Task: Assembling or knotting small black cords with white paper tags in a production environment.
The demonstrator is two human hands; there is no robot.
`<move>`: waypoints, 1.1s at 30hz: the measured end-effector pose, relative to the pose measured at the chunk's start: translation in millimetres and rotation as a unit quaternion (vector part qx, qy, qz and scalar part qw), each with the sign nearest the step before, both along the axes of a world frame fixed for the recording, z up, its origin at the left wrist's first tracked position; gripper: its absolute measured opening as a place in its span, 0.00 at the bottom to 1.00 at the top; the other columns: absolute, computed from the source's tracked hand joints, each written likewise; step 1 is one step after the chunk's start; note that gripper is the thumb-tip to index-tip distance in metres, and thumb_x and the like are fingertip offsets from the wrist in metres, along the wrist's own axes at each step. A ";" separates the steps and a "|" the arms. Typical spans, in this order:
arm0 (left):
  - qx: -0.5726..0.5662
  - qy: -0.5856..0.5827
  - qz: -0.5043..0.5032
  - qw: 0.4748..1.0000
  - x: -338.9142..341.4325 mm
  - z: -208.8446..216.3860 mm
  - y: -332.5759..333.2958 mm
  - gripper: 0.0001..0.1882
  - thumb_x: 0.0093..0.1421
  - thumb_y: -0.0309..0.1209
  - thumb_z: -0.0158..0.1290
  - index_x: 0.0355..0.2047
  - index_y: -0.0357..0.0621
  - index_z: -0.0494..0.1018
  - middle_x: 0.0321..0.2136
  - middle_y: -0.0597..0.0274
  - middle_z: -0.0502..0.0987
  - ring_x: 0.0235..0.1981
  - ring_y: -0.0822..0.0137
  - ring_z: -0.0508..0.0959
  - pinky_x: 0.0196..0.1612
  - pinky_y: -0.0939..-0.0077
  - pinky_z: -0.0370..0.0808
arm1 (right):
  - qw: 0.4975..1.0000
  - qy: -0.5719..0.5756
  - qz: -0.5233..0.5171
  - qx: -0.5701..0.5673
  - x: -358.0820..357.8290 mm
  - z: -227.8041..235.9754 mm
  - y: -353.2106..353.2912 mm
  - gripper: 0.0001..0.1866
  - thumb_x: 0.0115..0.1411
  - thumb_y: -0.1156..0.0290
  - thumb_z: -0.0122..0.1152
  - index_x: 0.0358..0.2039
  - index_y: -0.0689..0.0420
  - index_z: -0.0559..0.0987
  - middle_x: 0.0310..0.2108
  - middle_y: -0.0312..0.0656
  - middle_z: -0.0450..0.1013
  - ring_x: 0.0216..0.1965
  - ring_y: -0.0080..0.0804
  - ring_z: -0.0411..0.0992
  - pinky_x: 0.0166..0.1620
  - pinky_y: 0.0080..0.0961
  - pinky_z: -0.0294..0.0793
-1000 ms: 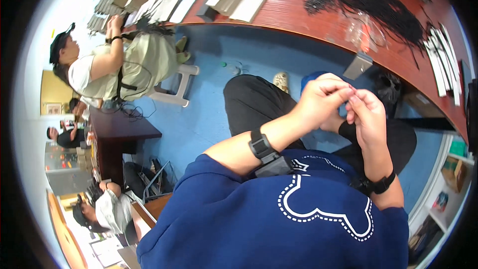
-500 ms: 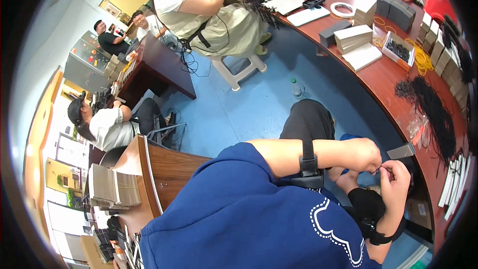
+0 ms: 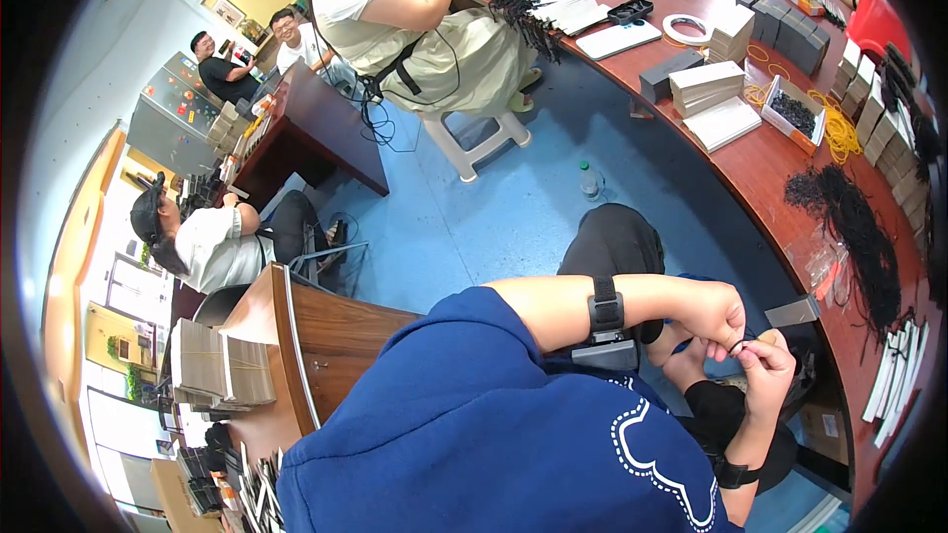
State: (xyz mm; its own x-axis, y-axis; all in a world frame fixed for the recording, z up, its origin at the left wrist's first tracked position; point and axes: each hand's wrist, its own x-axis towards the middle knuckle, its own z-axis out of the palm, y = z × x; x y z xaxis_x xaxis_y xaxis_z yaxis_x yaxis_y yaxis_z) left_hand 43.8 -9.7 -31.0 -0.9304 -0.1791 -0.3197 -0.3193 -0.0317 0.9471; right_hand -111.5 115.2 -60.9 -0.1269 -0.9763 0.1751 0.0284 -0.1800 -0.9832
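My left hand (image 3: 715,316) and my right hand (image 3: 768,363) meet above my lap, fingertips nearly touching. Each one is closed in a pinch. Between the fingertips shows a bit of something small, dark and thin, too small to name. On the table to the right of the hands lies a bundle of black cords (image 3: 869,257). White strips (image 3: 894,370) are stacked near the table's right edge.
The curved red-brown table (image 3: 726,163) carries an open box of small black parts (image 3: 790,113), yellow rubber bands (image 3: 839,138), a tape roll (image 3: 687,30) and cardboard stacks (image 3: 707,89). A bottle (image 3: 590,181) stands on the floor. A co-worker (image 3: 395,15) sits across.
My right hand has shifted a little left and down, and its fingers now press closer to my left hand's fingertips. My left hand has dropped slightly, still pinching.
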 end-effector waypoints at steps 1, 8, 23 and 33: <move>0.010 -0.014 -0.001 1.000 0.8 -0.5 -0.9 0.11 0.55 0.35 0.54 0.24 0.39 0.76 0.19 0.64 0.77 0.22 0.76 0.76 0.28 0.83 0.73 | 1.000 0.004 -0.006 -0.003 0.1 -0.9 0.1 0.05 0.45 0.84 0.62 0.26 0.64 0.78 0.24 0.38 0.66 0.26 0.23 0.68 0.31 0.15 0.66; 0.027 -0.032 -0.045 0.998 -1.2 -8.9 -6.4 0.09 0.54 0.33 0.53 0.24 0.40 0.76 0.20 0.65 0.77 0.23 0.76 0.76 0.28 0.84 0.73 | 0.989 -0.126 0.049 0.052 4.7 -18.7 -0.5 0.04 0.53 0.77 0.58 0.27 0.61 0.72 0.24 0.35 0.64 0.24 0.19 0.64 0.28 0.12 0.63; 0.056 0.029 0.057 0.996 -21.2 -14.5 2.5 0.04 0.55 0.28 0.52 0.26 0.41 0.70 0.22 0.71 0.72 0.23 0.80 0.70 0.28 0.87 0.68 | 0.981 0.133 -0.137 0.026 -7.2 0.9 15.6 0.05 0.50 0.75 0.60 0.27 0.60 0.75 0.23 0.33 0.64 0.24 0.18 0.63 0.26 0.18 0.63; 0.155 -0.028 0.039 0.987 -26.6 -1.4 11.2 0.05 0.52 0.27 0.55 0.28 0.40 0.71 0.21 0.72 0.72 0.21 0.81 0.69 0.26 0.89 0.66 | 0.939 0.320 -0.116 -0.049 -13.5 30.0 22.0 0.03 0.48 0.76 0.58 0.25 0.59 0.75 0.22 0.41 0.65 0.22 0.35 0.66 0.26 0.25 0.66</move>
